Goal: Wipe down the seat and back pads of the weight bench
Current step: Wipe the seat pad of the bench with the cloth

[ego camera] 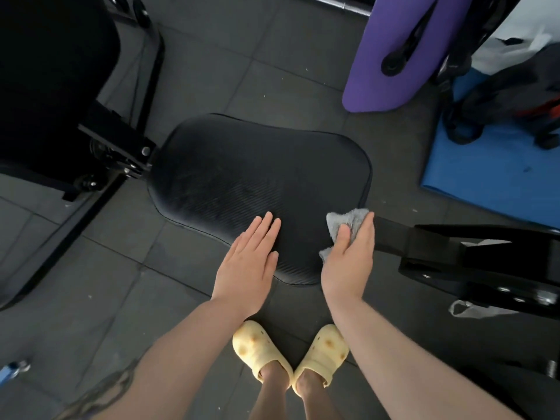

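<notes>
Right hand [348,262] pressing grey cloth [345,224] on seat pad [242,177]; left hand [248,262] flat

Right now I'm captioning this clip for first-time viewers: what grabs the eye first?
The black seat pad fills the centre, with the left hand flat on its near edge and the right hand pressing a grey cloth at its right corner. Yellow clogs stand out below, and a purple mat sits upper right.

text: none legible | labels: none | brands: none | numbers: none | signs: none | checked: seat pad [257,177], cloth [345,225], purple mat [394,56], blue mat [485,171], slippers [257,347]
</notes>
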`<action>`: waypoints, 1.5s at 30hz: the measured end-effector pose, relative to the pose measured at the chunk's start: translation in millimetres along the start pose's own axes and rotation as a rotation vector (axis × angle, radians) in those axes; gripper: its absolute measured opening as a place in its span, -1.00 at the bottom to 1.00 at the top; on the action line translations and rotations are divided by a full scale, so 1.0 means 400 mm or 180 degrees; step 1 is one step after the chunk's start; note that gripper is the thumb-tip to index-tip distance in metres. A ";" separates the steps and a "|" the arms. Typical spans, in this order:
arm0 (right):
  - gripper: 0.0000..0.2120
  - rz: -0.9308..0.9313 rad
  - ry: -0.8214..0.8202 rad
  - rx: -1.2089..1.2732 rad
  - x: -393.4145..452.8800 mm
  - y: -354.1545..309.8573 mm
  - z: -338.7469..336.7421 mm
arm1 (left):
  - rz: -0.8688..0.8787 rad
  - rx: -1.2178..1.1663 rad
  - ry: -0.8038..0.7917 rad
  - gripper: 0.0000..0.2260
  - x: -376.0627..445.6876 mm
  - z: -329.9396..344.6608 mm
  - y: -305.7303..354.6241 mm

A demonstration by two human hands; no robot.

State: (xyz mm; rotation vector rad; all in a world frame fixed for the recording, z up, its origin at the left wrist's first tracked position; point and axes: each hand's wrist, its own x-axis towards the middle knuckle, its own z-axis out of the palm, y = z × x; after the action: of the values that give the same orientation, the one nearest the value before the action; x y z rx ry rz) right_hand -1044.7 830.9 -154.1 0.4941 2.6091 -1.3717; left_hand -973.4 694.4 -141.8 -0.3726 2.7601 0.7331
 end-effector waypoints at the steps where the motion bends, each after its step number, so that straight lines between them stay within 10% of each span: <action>1: -0.49 -0.0001 -0.0008 -0.0015 -0.030 0.014 -0.001 | -0.0047 0.0015 0.0060 -0.54 -0.004 -0.001 -0.003; 16: -0.54 0.0245 -0.0038 -0.0306 -0.025 -0.020 -0.055 | -0.0625 -0.0414 0.0206 -0.52 -0.017 0.005 0.006; 31: -0.62 -0.2912 -0.1366 -0.2224 0.193 -0.111 0.064 | -0.1584 -0.1031 0.0853 -0.51 -0.002 0.065 0.117; 36: -0.58 -0.4378 -0.2977 -0.2361 0.288 -0.135 0.049 | -0.2425 -0.1459 0.1479 -0.50 0.050 0.117 0.250; 45: -0.61 -0.4875 -0.3829 -0.2247 0.283 -0.179 0.113 | -0.2776 -0.1181 0.1683 -0.51 0.052 0.206 0.361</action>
State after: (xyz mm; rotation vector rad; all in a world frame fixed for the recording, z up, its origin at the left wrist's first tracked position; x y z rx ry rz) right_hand -1176.7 780.6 -156.6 -1.9810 1.7728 -0.2999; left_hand -1022.3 854.5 -153.0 -1.9108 2.4226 0.9625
